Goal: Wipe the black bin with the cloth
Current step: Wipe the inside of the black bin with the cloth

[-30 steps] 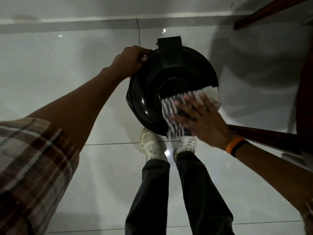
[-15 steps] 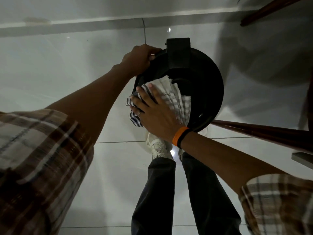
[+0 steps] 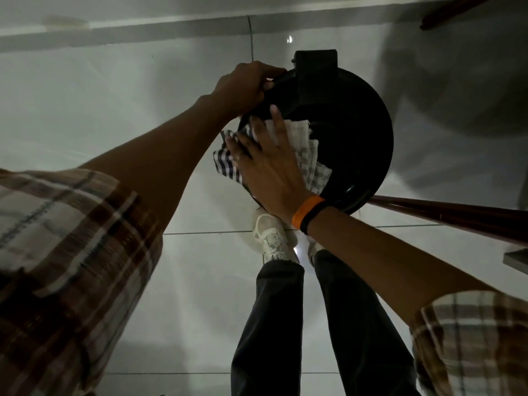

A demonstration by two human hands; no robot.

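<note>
The right hand (image 3: 268, 170), fingers spread flat, presses the striped checked cloth (image 3: 310, 158) onto the round glossy black plastic bin (image 3: 357, 132), which stands on the pale tiled floor (image 3: 85, 90) by the white shoes. Within 1 second the cloth has swept from the right rim to the left, so that wiping is likely well underway. The left hand (image 3: 243, 87) keeps its fingers curled around the far-left rim, steadying it.

We find no legible text, label, brand, number or sign anywhere: none on the black bin (image 3: 343, 132), nor on the cloth (image 3: 303, 155) lying on it.
</note>
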